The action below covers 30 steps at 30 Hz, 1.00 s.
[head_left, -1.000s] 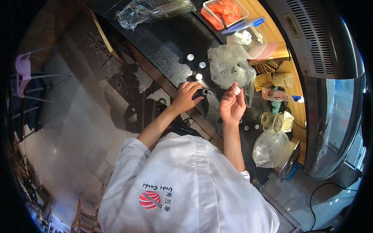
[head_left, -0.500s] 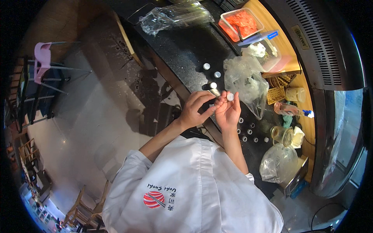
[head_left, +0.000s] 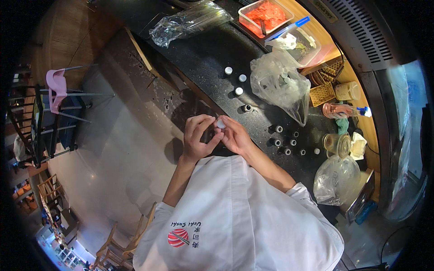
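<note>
1. Right hand (head_left: 237, 137): fingers nearly closed, pinching a white cap (head_left: 220, 123) by the near edge of the tabletop (head_left: 208, 67).
2. Left hand (head_left: 197, 135): half-curled against it; its hold I cannot tell.
3. Three bottles (head_left: 238, 91) look capped; several dark bottles (head_left: 276, 142) look open.
4. Both hands meet close before the body, fingers inward.

White jacket (head_left: 275, 226) at bottom centre; sleeves (head_left: 299, 195) end near the elbows. Front placket (head_left: 241, 203) vertical. Round emblem (head_left: 178, 238), red-and-white striped, left of placket; dark lettering (head_left: 196, 235) adjacent.
</note>
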Motion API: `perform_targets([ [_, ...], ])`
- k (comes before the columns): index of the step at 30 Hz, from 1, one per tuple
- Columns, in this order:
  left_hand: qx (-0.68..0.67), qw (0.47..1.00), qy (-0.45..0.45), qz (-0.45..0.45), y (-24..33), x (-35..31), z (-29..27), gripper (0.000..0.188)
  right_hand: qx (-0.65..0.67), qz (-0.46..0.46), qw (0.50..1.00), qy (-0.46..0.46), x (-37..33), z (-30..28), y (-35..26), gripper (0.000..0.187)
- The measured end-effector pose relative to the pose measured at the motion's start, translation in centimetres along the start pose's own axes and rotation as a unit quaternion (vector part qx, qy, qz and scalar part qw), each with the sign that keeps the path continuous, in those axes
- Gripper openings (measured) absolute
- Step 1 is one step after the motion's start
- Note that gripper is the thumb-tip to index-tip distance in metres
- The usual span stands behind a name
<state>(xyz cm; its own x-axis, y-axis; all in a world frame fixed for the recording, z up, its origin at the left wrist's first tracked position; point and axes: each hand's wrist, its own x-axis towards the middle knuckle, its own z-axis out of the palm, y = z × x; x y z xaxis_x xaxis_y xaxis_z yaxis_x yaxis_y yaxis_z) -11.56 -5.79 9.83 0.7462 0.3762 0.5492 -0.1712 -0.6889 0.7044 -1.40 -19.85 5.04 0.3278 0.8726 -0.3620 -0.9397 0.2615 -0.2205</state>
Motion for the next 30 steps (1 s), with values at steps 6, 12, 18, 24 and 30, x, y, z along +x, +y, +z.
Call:
perform_targets([
  [6,0.007,0.993,-0.113,-0.038,0.6,0.0,1.6,0.054,-0.031,0.015,0.999,0.009,-1.7,-0.1,-0.4,0.026],
  [12,-0.036,0.999,-0.016,0.022,1.6,-0.8,3.4,0.052,-0.182,-0.036,0.981,0.056,-3.3,-1.9,-1.5,0.038],
  [18,-0.03,0.998,0.045,0.013,2.0,-1.2,4.5,0.071,-0.084,-0.036,0.995,-0.029,-2.3,-2.8,-4.0,0.035],
  [24,-0.029,0.989,0.142,-0.004,2.9,-1.5,2.8,0.061,-0.044,-0.002,0.997,-0.057,-1.2,-1.0,-4.1,0.033],
  [30,-0.031,0.983,0.179,-0.006,2.5,-2.5,1.7,0.052,-0.016,0.056,0.994,-0.089,-0.3,0.4,-4.0,0.035],
])
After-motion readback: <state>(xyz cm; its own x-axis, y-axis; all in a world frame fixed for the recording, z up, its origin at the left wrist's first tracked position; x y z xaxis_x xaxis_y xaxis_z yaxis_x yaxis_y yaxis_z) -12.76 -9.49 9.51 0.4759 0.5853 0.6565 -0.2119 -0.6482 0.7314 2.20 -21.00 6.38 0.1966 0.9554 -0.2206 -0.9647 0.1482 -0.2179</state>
